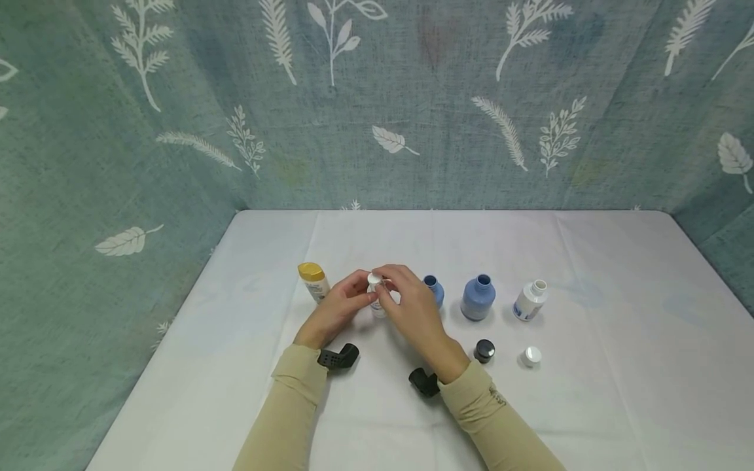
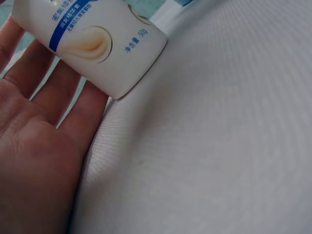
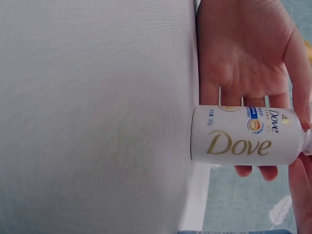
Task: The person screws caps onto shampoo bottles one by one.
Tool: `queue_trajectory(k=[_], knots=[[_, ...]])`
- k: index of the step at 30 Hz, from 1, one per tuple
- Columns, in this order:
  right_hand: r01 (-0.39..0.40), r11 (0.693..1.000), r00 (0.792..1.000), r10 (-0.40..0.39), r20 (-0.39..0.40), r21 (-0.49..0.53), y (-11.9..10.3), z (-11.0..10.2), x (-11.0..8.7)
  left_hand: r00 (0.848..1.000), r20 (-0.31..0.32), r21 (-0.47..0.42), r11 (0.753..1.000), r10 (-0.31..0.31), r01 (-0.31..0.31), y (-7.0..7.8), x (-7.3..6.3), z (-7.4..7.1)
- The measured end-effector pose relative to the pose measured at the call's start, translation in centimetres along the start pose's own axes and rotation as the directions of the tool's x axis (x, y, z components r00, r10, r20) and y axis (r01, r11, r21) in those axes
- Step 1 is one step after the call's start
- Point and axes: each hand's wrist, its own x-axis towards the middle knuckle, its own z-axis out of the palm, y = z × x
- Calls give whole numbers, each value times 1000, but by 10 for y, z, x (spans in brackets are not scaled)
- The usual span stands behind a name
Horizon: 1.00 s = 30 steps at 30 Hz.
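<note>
A small white Dove bottle (image 3: 243, 136) stands upright on the white table, with gold lettering and a blue band on its label. My left hand (image 1: 338, 307) holds it from the left, thumb and index finger at the neck, the other fingers behind the body. From above, my right hand (image 1: 418, 314) pinches the white cap (image 1: 374, 278) at the top of the bottle between thumb and fingers. Part of the cap is hidden by those fingers. Just left of my left hand is a white bottle with a yellow cap (image 1: 311, 271).
Right of my hands stand an uncapped blue bottle (image 1: 434, 291), partly covered, a second uncapped blue bottle (image 1: 478, 299) and an uncapped white bottle (image 1: 530, 302). Nearer the front lie a black cap (image 1: 484, 351) and a white cap (image 1: 531, 357). Patterned cloth (image 1: 377, 131) rises behind the table.
</note>
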Motion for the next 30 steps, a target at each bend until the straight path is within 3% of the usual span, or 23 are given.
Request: queue_trajectory(k=[10,15,20,25,30], knots=[[61,997,998,-61,17,-43,0,-2,2,1000,20,16,1000,9,-9,16,-4,7],[94,994,996,-94,4,-51,0,-2,3,1000,14,32,999,10,-10,7,1,1],[54,997,998,-55,-7,-48,0,-1,3,1000,7,35,999,16,-16,-3,4,-2],[8,997,1000,-7,14,-75,-2,0,1,1000,17,12,1000,25,-25,-6,3,-2],[33,997,999,-30,37,-66,-3,-1,2,1000,5,15,1000,15,-15,-6,1,-2]])
